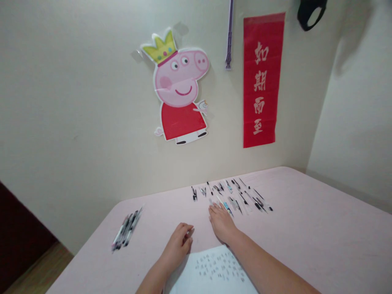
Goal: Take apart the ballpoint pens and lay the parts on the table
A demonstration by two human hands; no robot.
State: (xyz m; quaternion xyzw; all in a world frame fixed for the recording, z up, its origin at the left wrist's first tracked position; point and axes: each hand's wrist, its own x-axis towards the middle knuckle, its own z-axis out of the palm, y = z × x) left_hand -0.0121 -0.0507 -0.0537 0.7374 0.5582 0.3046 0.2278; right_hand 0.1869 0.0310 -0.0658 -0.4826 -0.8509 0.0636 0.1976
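Landmark: the written paper [219, 269], lying on the pink cloth [321, 228] between the forearms.

Right hand [222, 222]: just beyond the paper's far edge, palm down, fingers stretched and close together. Fingertips at the near edge of the loose pen parts [257, 206], right beside a blue-marked pen [227, 207]. Thumb and undersides hidden; cannot tell whether anything is gripped.

Left hand [179, 243]: beside the paper's far left corner, fingers half curled, thumb close below them. Nothing clearly held; too small to be sure.

Parts: spread in rough rows beyond the paper, most of them off its far right corner. Bundle of pens [126, 228]: well left of the paper, side by side, slanting.

Handling, my judgement: work lightly with fingertips, one part at a time; slim barrels probably roll on a careless push. A flat palm would likely drag neighbours, so lift the wrist and pinch from above. Right forearm crosses the paper's right side; best kept raised so the sheet doesn't slide.
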